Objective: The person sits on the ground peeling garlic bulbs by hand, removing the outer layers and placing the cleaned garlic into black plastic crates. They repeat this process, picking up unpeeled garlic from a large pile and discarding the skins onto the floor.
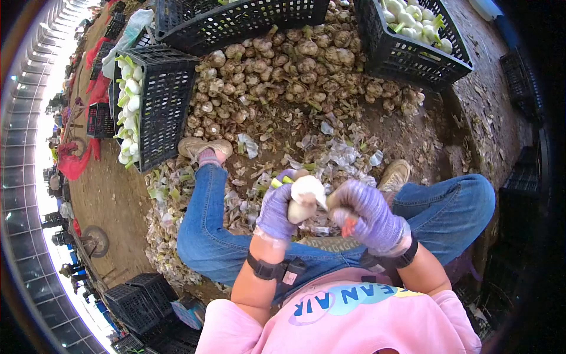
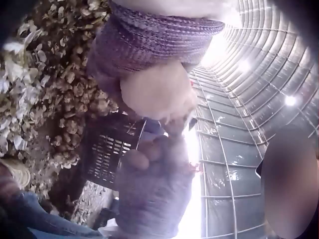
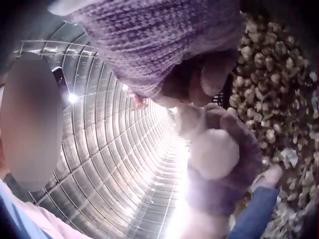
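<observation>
My left hand [image 1: 276, 207], in a purple knit glove with bare fingertips, grips a white garlic bulb [image 1: 308, 189]. Its green stem [image 1: 282, 181] points away to the left. In the right wrist view the bulb [image 3: 214, 153] shows round and pale against the glove. Close beside it, my right hand [image 1: 368, 215] has a matching glove and curled fingers. A small red thing [image 1: 349, 227] sticks out of that fist; I cannot tell what it is. Pale skin [image 2: 174, 124] bridges the bulb and the right fingers in the left wrist view.
Unpeeled garlic bulbs [image 1: 306, 65] lie heaped ahead, with loose skins [image 1: 345, 154] nearer the feet. Black crates stand around: one on its side [image 1: 168, 106] at left with cleaned garlic, one [image 1: 418, 59] at back right with more, another [image 1: 242, 26] behind the heap.
</observation>
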